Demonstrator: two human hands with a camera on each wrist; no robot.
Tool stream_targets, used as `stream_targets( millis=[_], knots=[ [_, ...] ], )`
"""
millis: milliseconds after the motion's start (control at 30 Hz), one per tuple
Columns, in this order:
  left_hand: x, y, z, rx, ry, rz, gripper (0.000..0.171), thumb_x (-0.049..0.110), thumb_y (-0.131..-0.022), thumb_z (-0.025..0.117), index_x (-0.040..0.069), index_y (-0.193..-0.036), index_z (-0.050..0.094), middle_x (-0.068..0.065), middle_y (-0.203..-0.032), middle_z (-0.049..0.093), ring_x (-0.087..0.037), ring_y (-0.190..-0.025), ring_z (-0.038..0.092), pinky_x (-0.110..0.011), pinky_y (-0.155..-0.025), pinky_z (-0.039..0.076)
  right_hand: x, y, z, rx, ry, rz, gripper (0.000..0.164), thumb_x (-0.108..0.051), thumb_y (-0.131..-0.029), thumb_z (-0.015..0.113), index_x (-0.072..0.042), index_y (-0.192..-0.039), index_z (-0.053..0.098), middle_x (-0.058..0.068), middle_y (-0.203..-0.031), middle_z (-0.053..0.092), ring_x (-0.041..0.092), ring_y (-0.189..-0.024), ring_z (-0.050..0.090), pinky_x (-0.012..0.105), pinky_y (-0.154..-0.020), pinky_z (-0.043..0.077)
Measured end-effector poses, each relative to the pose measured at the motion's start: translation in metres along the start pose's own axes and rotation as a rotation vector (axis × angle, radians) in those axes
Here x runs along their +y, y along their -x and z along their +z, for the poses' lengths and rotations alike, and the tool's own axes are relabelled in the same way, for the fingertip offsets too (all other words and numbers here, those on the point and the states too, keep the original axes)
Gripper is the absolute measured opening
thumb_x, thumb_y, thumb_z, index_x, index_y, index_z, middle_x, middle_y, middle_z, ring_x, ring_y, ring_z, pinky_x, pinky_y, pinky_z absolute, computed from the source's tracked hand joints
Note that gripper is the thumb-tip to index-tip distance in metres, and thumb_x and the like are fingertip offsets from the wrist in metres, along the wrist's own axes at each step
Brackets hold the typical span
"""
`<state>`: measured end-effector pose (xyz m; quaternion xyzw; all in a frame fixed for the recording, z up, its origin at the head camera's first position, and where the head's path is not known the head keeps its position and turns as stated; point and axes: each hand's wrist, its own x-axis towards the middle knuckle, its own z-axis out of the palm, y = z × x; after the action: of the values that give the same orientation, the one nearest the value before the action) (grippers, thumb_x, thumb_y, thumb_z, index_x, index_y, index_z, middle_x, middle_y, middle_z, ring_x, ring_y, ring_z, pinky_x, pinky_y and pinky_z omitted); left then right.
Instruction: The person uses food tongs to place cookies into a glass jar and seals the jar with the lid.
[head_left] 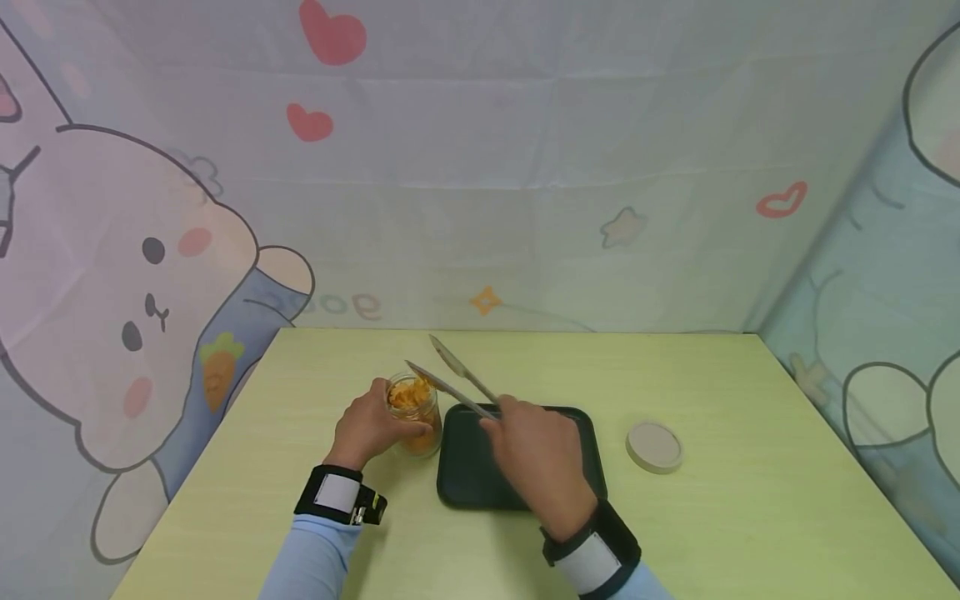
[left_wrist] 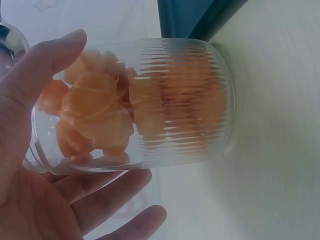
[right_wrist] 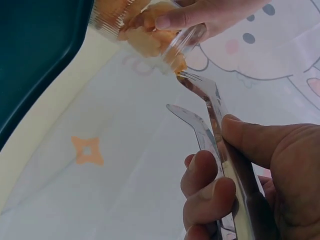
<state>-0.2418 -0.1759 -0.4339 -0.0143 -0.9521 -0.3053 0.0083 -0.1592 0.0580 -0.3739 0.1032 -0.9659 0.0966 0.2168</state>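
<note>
My left hand (head_left: pixel 371 429) grips a clear glass jar (head_left: pixel 431 417) around its upper part, thumb on one side and fingers on the other. Inside the jar are several orange, rounded pieces (left_wrist: pixel 92 110), heaped up to the mouth. The lower glass (left_wrist: pixel 192 100) is ribbed. My right hand (head_left: pixel 542 458) holds metal tongs (right_wrist: pixel 214 117) over the tray, their arms spread apart. One tip is fork-shaped and lies right at the jar's mouth, against an orange piece; the other tip, smooth and rounded, stands off to the side in the air.
A dark green tray (head_left: pixel 472 471) lies on the pale yellow table (head_left: pixel 735 517), just right of the jar. Farther right rests a round, whitish lid (head_left: pixel 655 447). Behind the table hangs a printed cloth (head_left: pixel 480 167) with hearts and a cartoon rabbit.
</note>
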Motion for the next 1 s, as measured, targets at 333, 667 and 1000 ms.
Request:
stream_targets(
  millis=[333,667,1000],
  knots=[
    [-0.003,0.000,0.002,0.010,0.013,0.006,0.088,0.045,-0.072,0.089,-0.003,-0.135,0.049,-0.024,-0.117,0.070,-0.038,-0.100,0.069,-0.049,-0.079,0.055,-0.018,-0.005,0.007,-0.038,0.034,-0.032,0.028,-0.038,-0.090,0.077,-0.012,-0.086,0.067,0.000,-0.060,0.061,0.017,-0.047,0.055,0.030,-0.040,0.036],
    [-0.004,-0.002,0.005,0.010,0.017,0.008,0.085,0.046,-0.072,0.089,-0.002,-0.131,0.051,-0.021,-0.114,0.071,-0.035,-0.098,0.070,-0.047,-0.078,0.054,-0.016,-0.004,0.016,-0.047,0.006,0.001,0.030,-0.042,-0.091,0.075,-0.012,-0.094,0.071,0.001,-0.061,0.061,0.018,-0.046,0.054,0.032,-0.039,0.036],
    [-0.004,-0.003,0.003,0.006,-0.001,0.010,0.087,0.048,-0.071,0.089,-0.001,-0.132,0.051,-0.022,-0.115,0.071,-0.035,-0.099,0.069,-0.047,-0.078,0.054,-0.005,-0.004,0.014,-0.050,-0.099,0.057,0.033,-0.042,-0.094,0.071,-0.011,-0.104,0.071,0.003,-0.066,0.065,0.018,-0.048,0.056,0.033,-0.041,0.038]
  ],
)
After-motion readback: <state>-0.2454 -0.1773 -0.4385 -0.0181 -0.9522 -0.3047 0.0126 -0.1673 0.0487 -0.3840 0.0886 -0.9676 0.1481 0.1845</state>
